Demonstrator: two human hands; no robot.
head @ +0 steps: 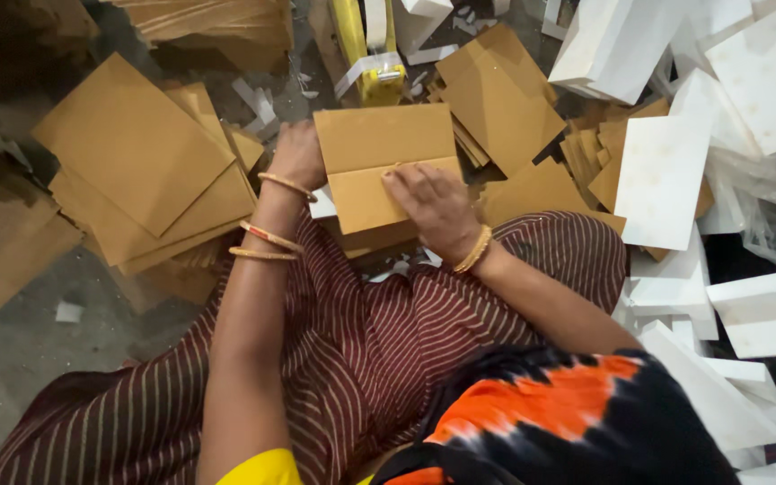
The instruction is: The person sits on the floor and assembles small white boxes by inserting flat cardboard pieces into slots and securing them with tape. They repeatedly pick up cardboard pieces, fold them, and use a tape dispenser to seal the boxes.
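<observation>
Two bare hands press a folded brown cardboard sheet over a striped lap.

Head view: the brown folded cardboard sheet [379, 166] lies at twelve o'clock. The left hand [298, 154] grips its left edge, fingers hidden behind it. The right hand [433, 207] lies flat on its lower flap, fingers together. Brown cardboard stacks [136, 153] sit at ten o'clock, white foam blocks [666, 180] at two o'clock.
</observation>
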